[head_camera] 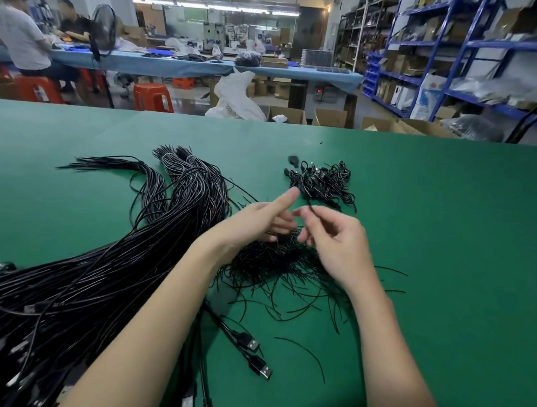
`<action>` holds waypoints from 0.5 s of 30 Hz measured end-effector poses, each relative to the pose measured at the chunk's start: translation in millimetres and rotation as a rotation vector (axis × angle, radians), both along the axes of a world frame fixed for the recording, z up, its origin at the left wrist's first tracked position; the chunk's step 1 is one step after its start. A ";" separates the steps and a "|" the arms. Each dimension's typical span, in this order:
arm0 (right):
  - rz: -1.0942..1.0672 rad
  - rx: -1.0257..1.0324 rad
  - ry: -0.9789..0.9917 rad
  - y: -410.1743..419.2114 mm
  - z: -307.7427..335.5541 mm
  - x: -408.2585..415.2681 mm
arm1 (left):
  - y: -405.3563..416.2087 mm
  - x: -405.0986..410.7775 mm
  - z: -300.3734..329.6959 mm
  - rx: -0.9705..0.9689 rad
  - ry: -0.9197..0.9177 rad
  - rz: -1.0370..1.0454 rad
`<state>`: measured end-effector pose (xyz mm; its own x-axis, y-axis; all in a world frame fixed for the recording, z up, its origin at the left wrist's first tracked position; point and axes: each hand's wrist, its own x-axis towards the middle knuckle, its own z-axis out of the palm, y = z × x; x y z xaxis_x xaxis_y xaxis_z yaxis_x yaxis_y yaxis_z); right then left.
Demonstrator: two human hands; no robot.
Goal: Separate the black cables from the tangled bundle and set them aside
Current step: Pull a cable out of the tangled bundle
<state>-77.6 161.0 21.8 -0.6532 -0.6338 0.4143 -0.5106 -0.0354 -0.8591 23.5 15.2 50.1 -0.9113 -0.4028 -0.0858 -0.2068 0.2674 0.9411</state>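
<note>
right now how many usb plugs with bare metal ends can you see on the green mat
2: one USB plug and another, side by side near the left forearm. More may be hidden in the cable bundle.

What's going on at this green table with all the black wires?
A person is sorting black cables on a green table. The right hand pinches a thin cable piece, and the left hand is open beside it, both above a loose tangle. A long bundle lies to the left; a small pile sits beyond.
</note>
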 end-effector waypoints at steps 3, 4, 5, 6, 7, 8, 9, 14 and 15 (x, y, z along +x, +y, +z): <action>0.188 0.147 0.041 -5.3 -1.3 10.1 | 9.5 -9.5 -3.5 0.264 0.213 -0.022; 0.225 0.193 0.048 -6.6 -1.7 13.0 | 9.9 -11.4 -4.0 0.312 0.269 -0.008; 0.251 0.223 0.045 -7.7 -2.4 15.1 | 9.1 -12.2 -4.9 0.349 0.313 -0.003; 0.263 0.238 0.036 -8.3 -2.3 16.5 | 7.7 -12.2 -5.8 0.378 0.349 -0.003; 0.267 0.240 0.024 -8.4 -2.5 16.9 | 6.6 -11.3 -5.4 0.405 0.381 -0.006; 0.269 0.231 0.013 -8.0 -3.2 16.4 | 5.3 -10.4 -5.2 0.424 0.417 -0.009; 0.265 0.227 0.018 -7.3 -4.4 14.7 | 4.3 -9.7 -4.3 0.432 0.451 -0.010; 0.219 0.314 0.087 -5.6 -13.0 6.1 | 4.1 -8.2 0.5 0.473 0.570 -0.086; 0.201 0.334 0.101 -6.3 -14.1 5.4 | 5.2 -7.5 1.2 0.486 0.569 -0.119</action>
<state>-72.2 154.6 7.6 -0.4691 -0.8554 0.2197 -0.6047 0.1298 -0.7858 16.0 20.4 51.2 -0.9029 -0.3362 0.2679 0.3505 -0.2149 0.9116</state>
